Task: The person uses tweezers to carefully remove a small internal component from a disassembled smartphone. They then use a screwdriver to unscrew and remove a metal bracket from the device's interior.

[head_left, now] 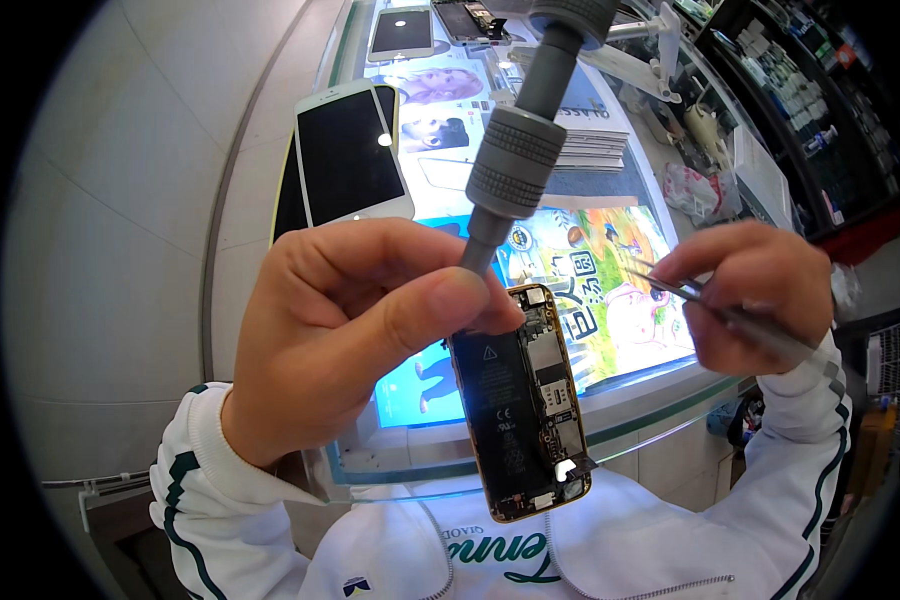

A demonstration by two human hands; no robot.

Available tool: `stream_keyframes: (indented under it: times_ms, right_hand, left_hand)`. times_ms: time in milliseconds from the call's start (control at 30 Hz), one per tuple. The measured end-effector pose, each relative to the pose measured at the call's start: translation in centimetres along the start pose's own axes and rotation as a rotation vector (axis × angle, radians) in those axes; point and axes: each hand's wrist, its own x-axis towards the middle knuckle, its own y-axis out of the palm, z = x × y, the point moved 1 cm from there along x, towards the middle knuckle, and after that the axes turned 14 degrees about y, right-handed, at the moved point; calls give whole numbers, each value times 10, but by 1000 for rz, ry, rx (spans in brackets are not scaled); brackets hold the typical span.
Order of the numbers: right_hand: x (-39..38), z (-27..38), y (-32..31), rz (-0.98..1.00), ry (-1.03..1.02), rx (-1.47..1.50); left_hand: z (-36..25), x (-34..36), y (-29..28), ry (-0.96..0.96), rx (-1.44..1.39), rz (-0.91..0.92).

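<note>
Glass counter [270, 200], 2 phones [350, 155], tile floor [120, 180]

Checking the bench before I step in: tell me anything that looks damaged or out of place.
The phone at the left hand has no screen, battery and circuit boards exposed. It hangs over the counter edge. The right hand holds tweezers.

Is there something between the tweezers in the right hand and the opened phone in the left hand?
Nothing visible. The right hand holds the tweezers beside the opened phone, apart from it. The left hand grips the phone's top and a grey screwdriver, left of that gap.
</note>
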Motion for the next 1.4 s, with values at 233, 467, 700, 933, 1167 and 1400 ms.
stream_keyframes:
  times_ms: [233,467,700,933,1167,1400]
  right_hand:
    - [17,7,17,263,192,443]
    - [19,0,29,213,115,445]
    - [4,12,37,57,53,333]
    - [2,10,45,-25,-5,257]
    - [2,11,41,41,64,228]
    - [4,10,37,144,116,242]
  left_hand:
    - [-1,0,1,-45,2,-38]
    - [-3,1,4,-65,-20,-57]
    - [-5,3,3,-80,6,-44]
    - [-8,3,4,-99,-12,-46]
    - [-6,3,4,-80,-3,-29]
    - [-5,2,3,-68,10,-31]
